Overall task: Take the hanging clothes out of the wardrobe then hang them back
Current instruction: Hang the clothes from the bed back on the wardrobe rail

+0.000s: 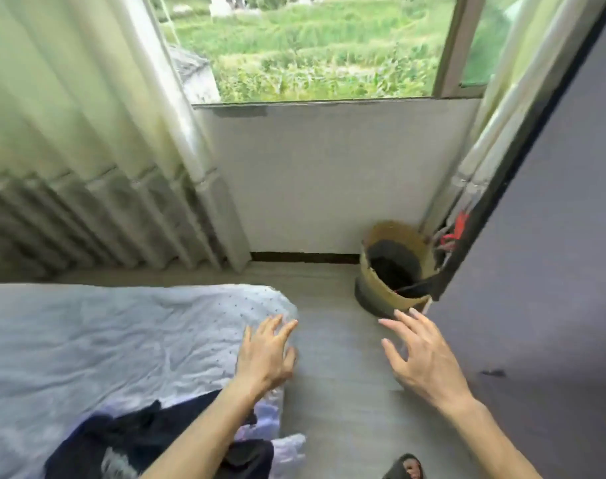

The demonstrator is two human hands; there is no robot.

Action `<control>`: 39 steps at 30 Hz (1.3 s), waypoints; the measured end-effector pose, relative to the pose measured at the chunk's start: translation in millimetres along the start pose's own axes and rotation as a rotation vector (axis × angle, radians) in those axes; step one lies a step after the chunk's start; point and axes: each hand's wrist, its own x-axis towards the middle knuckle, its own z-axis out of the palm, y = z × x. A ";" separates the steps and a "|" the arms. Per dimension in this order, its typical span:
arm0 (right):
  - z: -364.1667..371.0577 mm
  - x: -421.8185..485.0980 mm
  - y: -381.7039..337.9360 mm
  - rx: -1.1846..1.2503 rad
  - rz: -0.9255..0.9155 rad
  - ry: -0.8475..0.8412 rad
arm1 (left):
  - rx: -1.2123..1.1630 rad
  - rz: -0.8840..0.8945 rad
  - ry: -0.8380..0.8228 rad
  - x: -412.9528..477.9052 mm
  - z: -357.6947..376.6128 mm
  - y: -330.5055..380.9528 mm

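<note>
Dark navy clothes [149, 440] lie in a heap on the bed's near corner, partly under my left forearm. My left hand [265, 354] hovers over the bed's right edge, fingers spread and holding nothing. My right hand [422, 357] is stretched out over the floor beside the grey wardrobe door [543, 271], fingers straight and empty. The wardrobe's inside and any hangers are hidden.
The bed [87, 340] with a pale blue dotted sheet fills the left. A woven basket [388, 292] with dark contents stands in the corner by the wardrobe. Curtains [69, 150] hang at left below a window [311, 46]. Grey floor [329, 392] runs between bed and wardrobe.
</note>
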 end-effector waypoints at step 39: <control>398.6 4.8 -378.4 -0.605 -0.965 -1.184 | -0.713 -1.322 -0.209 -310.3 209.7 -333.7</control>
